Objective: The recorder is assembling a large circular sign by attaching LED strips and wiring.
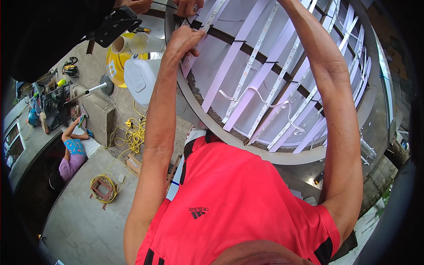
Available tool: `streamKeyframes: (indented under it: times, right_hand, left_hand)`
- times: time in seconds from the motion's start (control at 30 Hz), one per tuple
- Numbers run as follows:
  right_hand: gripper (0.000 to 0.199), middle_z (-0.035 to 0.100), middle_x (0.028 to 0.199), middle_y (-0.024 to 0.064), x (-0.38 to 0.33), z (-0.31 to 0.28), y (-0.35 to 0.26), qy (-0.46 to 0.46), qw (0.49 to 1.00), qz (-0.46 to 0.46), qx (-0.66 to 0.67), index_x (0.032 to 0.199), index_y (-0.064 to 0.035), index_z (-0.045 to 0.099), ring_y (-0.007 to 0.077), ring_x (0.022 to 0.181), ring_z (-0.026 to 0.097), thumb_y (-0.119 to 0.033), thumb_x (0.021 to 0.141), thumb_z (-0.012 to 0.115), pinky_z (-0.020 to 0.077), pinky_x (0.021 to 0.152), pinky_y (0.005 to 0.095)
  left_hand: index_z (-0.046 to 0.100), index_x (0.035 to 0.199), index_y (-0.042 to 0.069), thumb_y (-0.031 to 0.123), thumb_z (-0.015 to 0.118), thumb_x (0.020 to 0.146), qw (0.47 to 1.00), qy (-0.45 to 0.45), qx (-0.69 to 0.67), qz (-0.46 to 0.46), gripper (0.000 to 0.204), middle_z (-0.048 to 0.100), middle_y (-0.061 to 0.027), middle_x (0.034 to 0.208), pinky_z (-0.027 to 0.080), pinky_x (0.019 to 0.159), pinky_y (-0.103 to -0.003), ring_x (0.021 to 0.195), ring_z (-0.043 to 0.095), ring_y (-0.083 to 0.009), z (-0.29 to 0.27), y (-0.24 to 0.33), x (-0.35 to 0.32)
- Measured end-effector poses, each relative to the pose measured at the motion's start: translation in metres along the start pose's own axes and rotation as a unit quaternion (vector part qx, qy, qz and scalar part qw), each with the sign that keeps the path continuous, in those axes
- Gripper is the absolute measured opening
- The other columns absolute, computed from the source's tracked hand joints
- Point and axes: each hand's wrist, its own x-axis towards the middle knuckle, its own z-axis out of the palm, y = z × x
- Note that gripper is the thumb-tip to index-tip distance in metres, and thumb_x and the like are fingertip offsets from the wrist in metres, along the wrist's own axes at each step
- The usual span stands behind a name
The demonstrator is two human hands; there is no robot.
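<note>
A large round metal frame (260, 150) holds a translucent panel crossed by slats. Pale purple slats (260, 84) run beside white LED strips (265, 44), with black ties around some slats at the dark crossbar. At the upper left rim, my left hand (182, 42) has its fingers curled round the edge of an LED strip (209, 21), index finger and thumb on it. My right arm (327, 66) reaches across the frame and leaves at the top edge, so my right hand is out of view. A loose white wire (256, 90) lies over the slats.
Another person's hands (187, 6) are close to mine at the top. To the left stand a white container (140, 79), a yellow bucket (114, 66) and coiled yellow cord (132, 134). A person in purple (73, 165) lies or crouches lower left, near tools.
</note>
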Motion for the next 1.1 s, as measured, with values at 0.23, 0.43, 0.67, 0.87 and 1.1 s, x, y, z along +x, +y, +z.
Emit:
streamKeyframes:
  times: [0.23, 0.43, 0.67, 0.87, 1.1]
  right_hand:
    - [0.036, 0.056, 0.121, 0.0138, -0.001, -0.003, 0.001, 0.002, 1.000, -0.002, -0.004, 0.121, -0.0072, 0.055, 0.0371, 0.108, 0.053, -0.021, 0.088, 0.049, 0.0433, 0.090, 0.0527]
    - [0.041, 0.055, 0.124, 0.0152, 0.001, -0.007, -0.005, -0.009, 1.000, -0.011, 0.010, 0.125, -0.0060, 0.051, 0.0367, 0.110, 0.052, -0.023, 0.087, 0.052, 0.0423, 0.091, 0.0526]
    - [0.054, 0.050, 0.131, 0.0197, -0.011, -0.014, -0.003, 0.089, 0.996, 0.010, 0.028, 0.135, -0.0005, 0.041, 0.0363, 0.124, 0.042, -0.025, 0.087, 0.053, 0.0338, 0.103, 0.0495]
    - [0.035, 0.062, 0.114, 0.0174, -0.063, -0.053, -0.043, 0.215, 0.971, -0.071, 0.079, 0.117, -0.0018, 0.060, 0.0324, 0.108, 0.057, -0.019, 0.087, 0.062, 0.0445, 0.094, 0.0411]
    - [0.028, 0.063, 0.107, 0.0143, -0.157, -0.089, -0.057, 0.164, 0.981, -0.035, 0.102, 0.111, -0.0029, 0.063, 0.0292, 0.104, 0.056, -0.017, 0.087, 0.061, 0.0447, 0.093, 0.0388]
  left_hand:
    - [0.067, 0.103, -0.003, 0.043, 0.057, 0.087, 1.000, -0.004, -0.006, -0.012, 0.050, 0.063, -0.0125, 0.055, 0.042, 0.043, -0.028, 0.043, 0.059, -0.0167, -0.002, 0.008, -0.004]
    - [0.064, 0.105, -0.009, 0.038, 0.057, 0.089, 0.997, 0.016, -0.071, -0.022, 0.050, 0.064, -0.0124, 0.057, 0.045, 0.043, -0.028, 0.044, 0.062, -0.0173, 0.003, 0.003, -0.005]
    - [0.067, 0.110, 0.001, 0.040, 0.053, 0.089, 0.996, 0.037, -0.067, -0.035, 0.046, 0.067, -0.0142, 0.060, 0.051, 0.053, -0.031, 0.049, 0.064, -0.0194, 0.005, 0.014, -0.013]
    - [0.067, 0.083, -0.009, 0.027, 0.049, 0.086, 0.993, 0.076, -0.085, 0.015, 0.040, 0.064, -0.0180, 0.055, 0.050, 0.045, -0.033, 0.043, 0.061, -0.0225, 0.010, 0.003, -0.018]
    - [0.069, 0.089, -0.003, 0.030, 0.056, 0.083, 0.990, 0.096, -0.101, 0.012, 0.036, 0.064, -0.0182, 0.059, 0.044, 0.041, -0.034, 0.040, 0.055, -0.0204, 0.015, 0.004, -0.023]
